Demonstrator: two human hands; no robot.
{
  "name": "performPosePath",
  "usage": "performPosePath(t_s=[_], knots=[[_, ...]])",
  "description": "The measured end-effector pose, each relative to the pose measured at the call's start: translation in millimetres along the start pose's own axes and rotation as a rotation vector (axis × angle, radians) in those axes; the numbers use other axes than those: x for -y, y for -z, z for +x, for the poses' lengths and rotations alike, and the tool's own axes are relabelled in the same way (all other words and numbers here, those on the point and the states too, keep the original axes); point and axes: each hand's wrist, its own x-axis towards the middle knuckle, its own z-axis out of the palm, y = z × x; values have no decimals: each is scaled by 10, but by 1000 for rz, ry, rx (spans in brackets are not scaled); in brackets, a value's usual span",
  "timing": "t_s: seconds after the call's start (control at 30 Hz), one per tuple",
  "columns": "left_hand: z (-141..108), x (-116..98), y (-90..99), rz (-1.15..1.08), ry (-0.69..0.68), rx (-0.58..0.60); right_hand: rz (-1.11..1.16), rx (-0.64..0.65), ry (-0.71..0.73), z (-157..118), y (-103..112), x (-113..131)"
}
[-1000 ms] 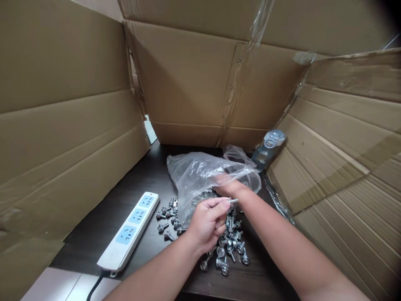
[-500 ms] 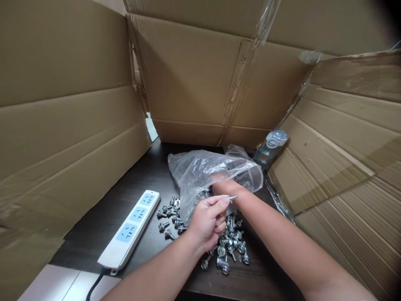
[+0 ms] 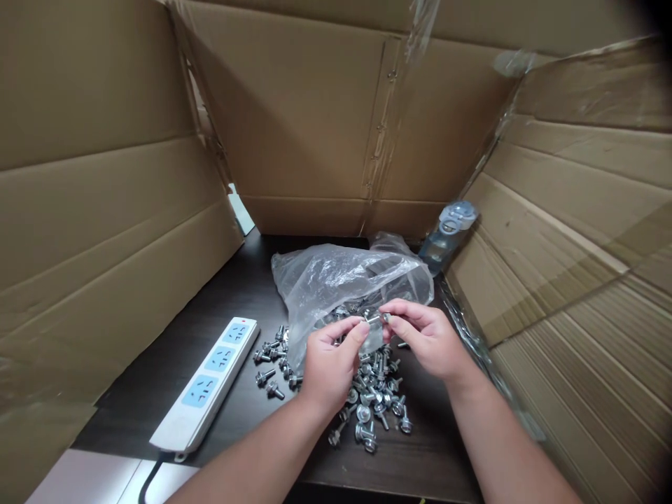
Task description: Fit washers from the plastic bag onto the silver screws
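My left hand pinches a silvery bolt between thumb and forefinger, its shank pointing right. Facing it, my right hand is closed on a small metal piece at the bolt's tip; whether that is a nut or a washer I cannot make out. Under and in front of both hands lies a loose heap of flanged bolts. Behind them a clear plastic bag spreads over the tabletop, with more metal parts at its mouth, partly hidden by my fingers.
A white power strip lies on the dark table at left, its black cord running off the front. Cardboard walls enclose the back and both sides. A bluish plastic bottle leans in the back right corner.
My right hand has come out of the plastic bag with a small metal piece and met the bolt in my left hand. The whole view has shifted slightly.
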Motion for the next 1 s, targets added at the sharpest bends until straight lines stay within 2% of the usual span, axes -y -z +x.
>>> performPosePath(t_s=[0.27,0.53,0.7,0.83,1.0], knots=[[45,73,57,235,-156,62,3,19,191,-42,-48,-95],[24,-3,18,372,-342,8,-126,6,330,-49,-76,-123],[25,-9,40,587,-569,15,-282,-41,378,-37,-108,-145],[18,5,56,716,-747,33,-362,-42,329,-36,-138,-119],[-12,-1,30,721,-777,55,-247,-75,77,-38,-191,-149]])
